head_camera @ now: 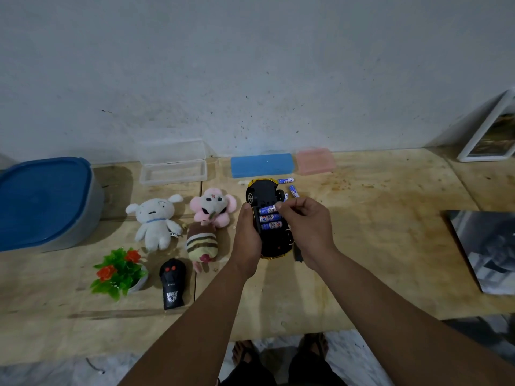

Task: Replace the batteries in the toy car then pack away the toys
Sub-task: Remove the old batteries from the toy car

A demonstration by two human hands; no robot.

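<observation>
The yellow and black toy car [263,192] lies upside down on the wooden table, its battery bay uncovered. Three blue batteries [269,218] sit in the bay. My left hand [248,235] grips the car's left side. My right hand [302,221] is over the bay, its fingertips pinching the end of the top battery. Loose blue batteries [289,186] lie just beyond the car. A small black piece [298,253], perhaps the bay cover, lies by my right wrist. A black remote control [172,284] lies at the front left.
Three plush toys lie left of the car: white [154,221], pink [213,208], striped [202,243]. A small plastic plant [119,270] stands in front of them. A blue-lidded tub [41,201], open clear case [172,162], blue box [262,165] and pink box [315,160] line the back.
</observation>
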